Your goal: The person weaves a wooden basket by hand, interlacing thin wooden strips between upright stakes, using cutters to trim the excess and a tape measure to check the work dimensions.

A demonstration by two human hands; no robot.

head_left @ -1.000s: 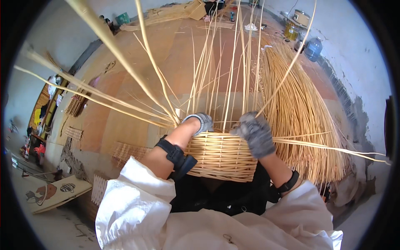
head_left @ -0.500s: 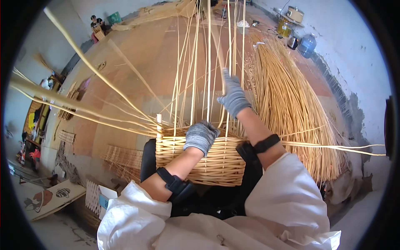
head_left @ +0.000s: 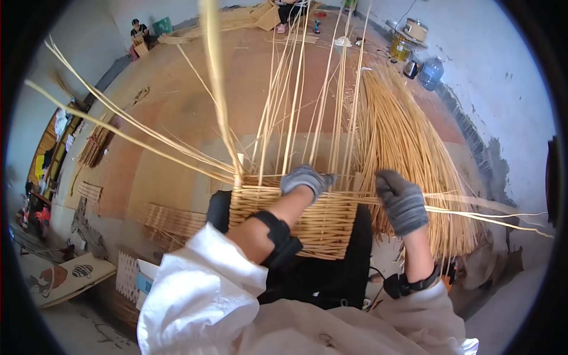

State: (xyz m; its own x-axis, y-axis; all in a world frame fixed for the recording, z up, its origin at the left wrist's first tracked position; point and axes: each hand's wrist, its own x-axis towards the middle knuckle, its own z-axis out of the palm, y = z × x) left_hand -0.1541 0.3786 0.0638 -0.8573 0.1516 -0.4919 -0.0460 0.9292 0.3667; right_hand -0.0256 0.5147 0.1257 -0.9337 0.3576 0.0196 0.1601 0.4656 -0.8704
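My left hand (head_left: 307,180), in a grey glove, is closed on the top rim of a woven willow basket (head_left: 322,228) resting on my lap, its fingertips partly hidden among the stakes. My right hand (head_left: 401,201), also gloved, is closed around a willow rod (head_left: 442,198) just right of the basket's upper corner; the rod is blurred beyond it. Long pale stakes (head_left: 294,112) rise from the basket, a thick blurred one (head_left: 218,94) stands at its left, and others fan out to both sides.
A large bundle of rods (head_left: 408,130) lies to the right. Beyond are a water jug (head_left: 431,76), kettle (head_left: 411,68) and cooker (head_left: 414,29). Seated people (head_left: 140,32) are at the back. Woven panels (head_left: 171,225) and a board (head_left: 71,278) lie at the left.
My right hand has come down from among the tall stakes to the right side. My left hand has moved right along the rim, and the thick stake now stands more upright.
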